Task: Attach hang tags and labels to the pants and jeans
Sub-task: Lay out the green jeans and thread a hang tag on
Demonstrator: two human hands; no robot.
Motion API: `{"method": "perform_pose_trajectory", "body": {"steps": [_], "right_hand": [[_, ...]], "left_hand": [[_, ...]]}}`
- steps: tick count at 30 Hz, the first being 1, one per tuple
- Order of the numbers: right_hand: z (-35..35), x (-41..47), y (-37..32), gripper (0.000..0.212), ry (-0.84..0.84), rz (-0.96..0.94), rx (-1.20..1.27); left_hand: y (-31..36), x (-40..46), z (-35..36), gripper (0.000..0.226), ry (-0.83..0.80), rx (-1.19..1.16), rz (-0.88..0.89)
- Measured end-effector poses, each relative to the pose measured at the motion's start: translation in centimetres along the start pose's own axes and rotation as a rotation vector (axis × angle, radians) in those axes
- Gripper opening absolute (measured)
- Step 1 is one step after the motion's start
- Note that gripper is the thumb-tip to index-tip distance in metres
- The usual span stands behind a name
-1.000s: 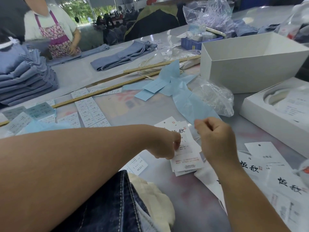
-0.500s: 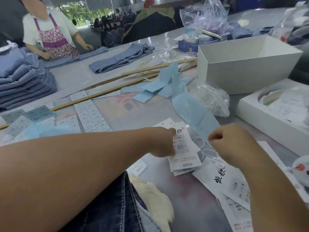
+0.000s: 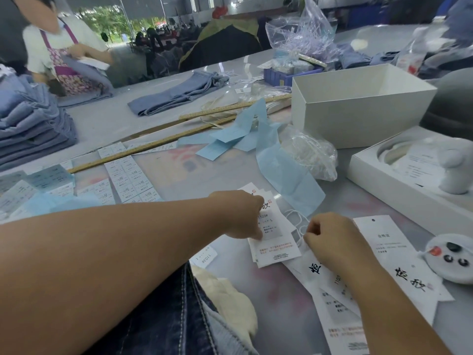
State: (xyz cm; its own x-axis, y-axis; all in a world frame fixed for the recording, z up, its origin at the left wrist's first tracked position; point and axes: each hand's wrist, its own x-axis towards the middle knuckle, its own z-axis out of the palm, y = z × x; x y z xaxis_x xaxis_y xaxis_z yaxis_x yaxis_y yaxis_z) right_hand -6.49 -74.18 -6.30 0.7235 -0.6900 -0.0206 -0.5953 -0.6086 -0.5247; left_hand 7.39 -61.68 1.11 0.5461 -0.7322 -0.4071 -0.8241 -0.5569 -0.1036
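A small stack of white hang tags [image 3: 275, 243] with black and red print lies on the grey table [image 3: 179, 172] in front of me. My left hand [image 3: 240, 215] rests on the stack's left edge, fingers curled down onto the top tag. My right hand [image 3: 330, 239] sits just right of it, fingers curled, pinching a thin white string [image 3: 294, 221] that loops beside the tags. More long white tags [image 3: 340, 313] lie under my right forearm. Dark jeans [image 3: 174, 316] with a cream pocket lining lie under my left arm at the bottom.
Sheets of small size labels [image 3: 128, 179] and blue backing paper [image 3: 286, 172] lie ahead, with wooden rulers [image 3: 158, 143], a bag of strings [image 3: 312, 155] and white boxes [image 3: 358, 106] right. Folded jeans [image 3: 30, 134] stack at left. Another person [image 3: 58, 52] works across the table.
My right hand has come down and left from above the blue paper to the tags' right side, holding the string. My left hand stays on the tag stack.
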Motion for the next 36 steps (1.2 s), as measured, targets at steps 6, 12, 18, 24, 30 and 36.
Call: {"method": "perform_pose_trajectory", "body": {"steps": [6,12,18,24,30,36], "right_hand": [[-0.7,-0.3,-0.7,0.019,0.125,-0.057,0.470],[-0.2,-0.4,-2.4,0.015,0.048,-0.089,0.932],[1.0,0.4,-3.2,0.036,-0.013,-0.127,0.920],[1.2,0.2,-3.4,0.031,0.001,-0.106,0.939],[1.1,-0.1,-3.5,0.013,0.105,-0.144,0.853],[1.2,0.0,-3.4,0.022,0.166,-0.118,0.757]], "left_hand": [[-0.4,0.5,0.4,0.088,0.004,-0.048,-0.015],[-0.7,0.6,0.2,0.092,0.005,-0.093,0.020],[-1.0,0.7,0.2,0.101,0.100,-0.109,0.024],[-0.9,0.8,-0.1,0.098,0.161,-0.176,-0.022],[-1.1,1.3,-0.8,0.024,0.221,-0.336,-0.033],[-1.2,1.5,-0.8,0.007,0.241,-0.398,-0.004]]}}
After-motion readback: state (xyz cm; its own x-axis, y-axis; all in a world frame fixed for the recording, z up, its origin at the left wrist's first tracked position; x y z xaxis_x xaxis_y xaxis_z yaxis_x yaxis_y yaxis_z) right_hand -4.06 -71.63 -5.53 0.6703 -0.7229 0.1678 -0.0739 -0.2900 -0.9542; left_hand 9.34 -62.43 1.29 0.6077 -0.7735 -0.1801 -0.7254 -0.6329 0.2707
